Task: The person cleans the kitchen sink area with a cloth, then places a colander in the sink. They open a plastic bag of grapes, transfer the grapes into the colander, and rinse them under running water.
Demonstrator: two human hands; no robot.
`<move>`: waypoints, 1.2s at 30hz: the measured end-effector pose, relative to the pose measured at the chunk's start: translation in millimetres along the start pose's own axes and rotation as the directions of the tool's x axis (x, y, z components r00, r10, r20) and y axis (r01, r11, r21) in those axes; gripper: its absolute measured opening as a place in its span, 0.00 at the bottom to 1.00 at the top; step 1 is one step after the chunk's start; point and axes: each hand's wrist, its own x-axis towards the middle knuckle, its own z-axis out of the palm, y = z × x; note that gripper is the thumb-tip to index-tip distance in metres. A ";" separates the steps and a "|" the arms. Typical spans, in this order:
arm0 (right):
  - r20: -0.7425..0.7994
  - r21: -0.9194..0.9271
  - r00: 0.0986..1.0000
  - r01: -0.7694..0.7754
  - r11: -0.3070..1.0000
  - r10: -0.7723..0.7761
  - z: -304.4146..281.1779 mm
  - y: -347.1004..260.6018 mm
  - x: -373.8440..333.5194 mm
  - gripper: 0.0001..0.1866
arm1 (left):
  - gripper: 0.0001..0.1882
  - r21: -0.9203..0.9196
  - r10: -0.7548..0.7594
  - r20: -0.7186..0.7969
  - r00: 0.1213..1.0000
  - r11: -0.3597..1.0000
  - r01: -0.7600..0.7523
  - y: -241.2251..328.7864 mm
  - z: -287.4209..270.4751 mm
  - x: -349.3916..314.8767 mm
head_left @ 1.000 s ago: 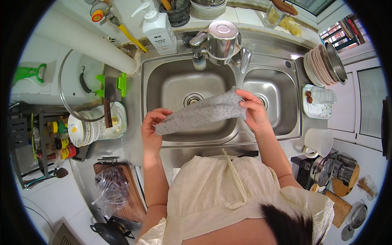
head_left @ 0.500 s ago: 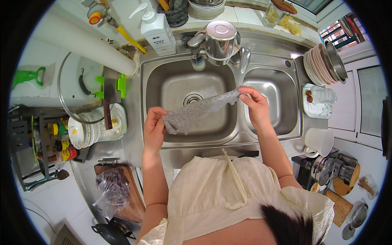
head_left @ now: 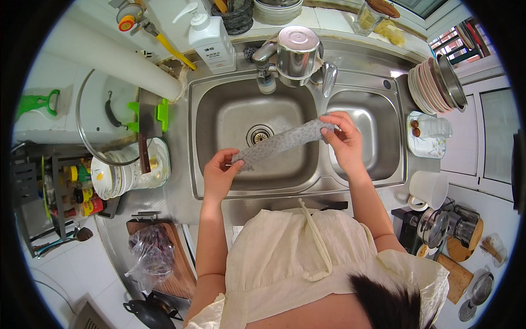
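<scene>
A grey cleaning cloth with a dotted texture (head_left: 282, 144) is stretched in a narrow folded strip above the large sink basin (head_left: 219, 118). My left hand (head_left: 221, 170) pinches its nearer left end between thumb and fingers. At the farther right end, my right hand (head_left: 343, 137) grips it over the divider between the basins. The strip slants up toward the right and hangs clear of the basin floor, close to the drain (head_left: 259, 135).
A faucet with a metal cylinder (head_left: 297, 55) stands behind the basins. A white pump bottle (head_left: 212, 44) is at back left. Stacked plates (head_left: 424, 90) and a white mug (head_left: 428, 189) line the right. A cleaver (head_left: 147, 123) and dishes (head_left: 121, 178) are left.
The cloth has gone from a loose, spread sheet to a narrower, tauter strip. My left hand has moved right and slightly up; my right hand has barely shifted.
</scene>
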 end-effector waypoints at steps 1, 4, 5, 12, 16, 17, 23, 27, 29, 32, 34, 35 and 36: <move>-0.001 -0.052 1.000 0.017 0.999 -0.017 0.0 -1.5 -1.4 0.14 | 0.12 0.081 0.044 -0.014 0.999 0.996 -0.043 0.3 0.5 -0.4; 0.015 -0.169 0.977 0.214 0.962 -0.215 2.7 -13.0 -1.9 0.14 | 0.10 0.253 0.150 -0.044 0.988 0.958 -0.134 1.5 5.3 -0.9; 0.053 -0.221 0.966 0.257 0.941 -0.251 4.0 -20.0 -2.8 0.14 | 0.10 0.262 0.165 -0.056 0.985 0.954 -0.145 1.6 7.1 0.2; 0.517 -0.235 0.757 0.574 0.784 -0.399 28.6 -58.9 -4.6 0.20 | 0.24 0.361 0.283 0.084 0.955 0.885 -0.294 12.9 34.6 0.8; 0.645 -0.093 0.686 0.507 0.857 -0.336 39.2 -62.4 -5.3 0.18 | 0.27 0.001 0.292 0.296 0.909 0.952 -0.306 20.8 63.8 6.2; 0.661 -0.050 0.673 0.480 0.876 -0.331 39.6 -61.9 -4.4 0.18 | 0.25 -0.046 0.289 0.342 0.894 0.955 -0.291 22.0 70.0 8.0; 0.704 -0.013 0.702 0.163 0.986 -0.107 21.0 -77.9 10.1 0.16 | 0.13 0.055 0.036 0.614 0.789 0.995 -0.088 18.6 63.1 13.8; 0.692 0.011 0.719 0.076 0.997 -0.062 5.9 -80.1 21.6 0.14 | 0.12 0.029 -0.047 0.652 0.757 0.999 0.037 16.8 63.7 6.5; 0.612 -0.042 0.790 0.088 0.995 -0.044 1.0 -69.0 29.9 0.16 | 0.12 -0.058 -0.028 0.663 0.748 0.994 0.090 12.8 65.2 4.6; 0.386 -0.318 0.919 0.209 0.925 -0.075 1.8 -51.3 36.0 0.18 | 0.11 -0.094 -0.045 0.660 0.750 0.986 0.141 9.3 63.4 5.3; 0.390 -0.317 0.913 0.252 0.914 -0.117 4.1 -36.7 30.6 0.17 | 0.11 -0.102 -0.059 0.653 0.755 0.981 0.165 6.1 61.7 7.5; 0.396 -0.313 0.908 0.275 0.909 -0.139 6.1 -33.2 27.2 0.16 | 0.11 -0.113 -0.063 0.644 0.762 0.978 0.177 3.2 60.1 7.9; 0.473 -0.241 0.879 0.199 0.950 -0.064 8.3 -32.2 20.6 0.16 | 0.11 -0.125 -0.068 0.636 0.769 0.974 0.189 1.6 58.5 8.1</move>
